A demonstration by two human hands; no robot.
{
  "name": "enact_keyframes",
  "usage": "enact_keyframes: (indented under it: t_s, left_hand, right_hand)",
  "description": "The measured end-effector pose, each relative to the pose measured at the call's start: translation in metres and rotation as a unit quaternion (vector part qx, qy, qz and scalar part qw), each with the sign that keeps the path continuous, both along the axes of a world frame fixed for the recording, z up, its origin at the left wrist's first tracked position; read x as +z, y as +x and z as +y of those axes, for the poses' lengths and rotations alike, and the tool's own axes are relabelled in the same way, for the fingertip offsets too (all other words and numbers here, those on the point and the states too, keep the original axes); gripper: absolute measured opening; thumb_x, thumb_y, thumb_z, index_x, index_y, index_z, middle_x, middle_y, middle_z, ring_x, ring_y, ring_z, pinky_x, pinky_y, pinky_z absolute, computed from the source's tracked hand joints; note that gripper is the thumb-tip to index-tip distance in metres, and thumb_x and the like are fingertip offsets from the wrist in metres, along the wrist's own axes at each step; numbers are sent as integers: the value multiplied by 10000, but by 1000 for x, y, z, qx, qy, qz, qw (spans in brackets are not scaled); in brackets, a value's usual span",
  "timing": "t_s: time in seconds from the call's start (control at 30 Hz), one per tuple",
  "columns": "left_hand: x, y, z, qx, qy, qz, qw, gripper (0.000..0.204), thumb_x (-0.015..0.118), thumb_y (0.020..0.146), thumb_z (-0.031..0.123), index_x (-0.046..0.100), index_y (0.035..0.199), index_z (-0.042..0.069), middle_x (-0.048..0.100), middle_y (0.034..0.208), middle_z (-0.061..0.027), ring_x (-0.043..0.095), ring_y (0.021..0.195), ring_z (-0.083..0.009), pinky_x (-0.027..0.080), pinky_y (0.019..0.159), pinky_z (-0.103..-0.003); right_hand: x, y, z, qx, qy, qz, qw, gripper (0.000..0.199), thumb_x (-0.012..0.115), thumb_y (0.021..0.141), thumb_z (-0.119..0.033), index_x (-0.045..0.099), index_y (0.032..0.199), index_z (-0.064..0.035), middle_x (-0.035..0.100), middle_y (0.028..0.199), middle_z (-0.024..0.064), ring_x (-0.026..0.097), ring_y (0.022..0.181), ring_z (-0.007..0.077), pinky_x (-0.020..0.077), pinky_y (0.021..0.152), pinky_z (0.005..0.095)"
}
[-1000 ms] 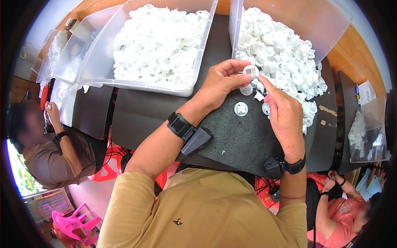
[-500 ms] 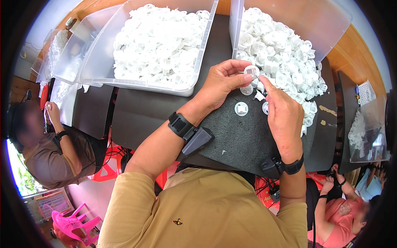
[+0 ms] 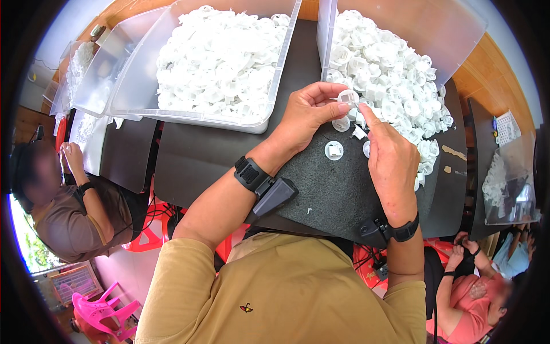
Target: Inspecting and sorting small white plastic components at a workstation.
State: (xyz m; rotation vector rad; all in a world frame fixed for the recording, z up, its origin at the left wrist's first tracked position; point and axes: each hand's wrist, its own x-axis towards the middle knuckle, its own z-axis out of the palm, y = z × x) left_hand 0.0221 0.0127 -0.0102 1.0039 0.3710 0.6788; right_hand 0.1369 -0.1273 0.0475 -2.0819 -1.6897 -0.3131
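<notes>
Pinched between the thumb and fingers of my left hand (image 3: 309,114) is a round white plastic part (image 3: 348,97), raised over the dark mat. The index finger of my right hand (image 3: 392,150) points at its edge, with a small dark tip by the fingertip. My other right fingers are curled, and what they hold is hidden. Below the hands, a round white piece with a square centre (image 3: 334,151) lies on the mat. Another round piece (image 3: 341,124) and a small angular white piece (image 3: 359,132) lie closer to my fingers.
A heap of white plastic parts (image 3: 395,86) spills from a tipped clear bin (image 3: 412,34) at the right. A full clear bin (image 3: 200,116) stands at the left on the dark table (image 3: 189,155). People sit at both sides; one person's hand (image 3: 71,155) shows left.
The round part has tilted slightly in my left hand. My right hand has shifted a little, its finger staying at the part's edge.
</notes>
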Motion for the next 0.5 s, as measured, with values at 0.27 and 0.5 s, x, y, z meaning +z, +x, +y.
enact_keyframes:
  t_s: [0.27, 0.5]
  left_hand:
    - [0, 0, 0, 1, -2, 1, 1000, 310, 673, 857, 26, 587, 1155, 25, 640, 1098, -77, 625, 978, -128, 536, 853, -264]
    - [3, -1, -2, 2, 2, 11, 1000, 293, 674, 854, 22, 600, 1137, 21, 646, 1096, -83, 625, 974, -132, 537, 852, -274]
  right_hand:
    - [0, 0, 0, 2, 2, -1, 1000, 451, 585, 825, -35, 607, 1243, -202, 591, 710, 58, 617, 588, 257, 489, 525, 385]
    - [0, -2, 0, 3, 2, -27, 1000, 460, 586, 807, -27, 611, 1235, -194, 589, 715, 50, 614, 582, 248, 487, 519, 375]
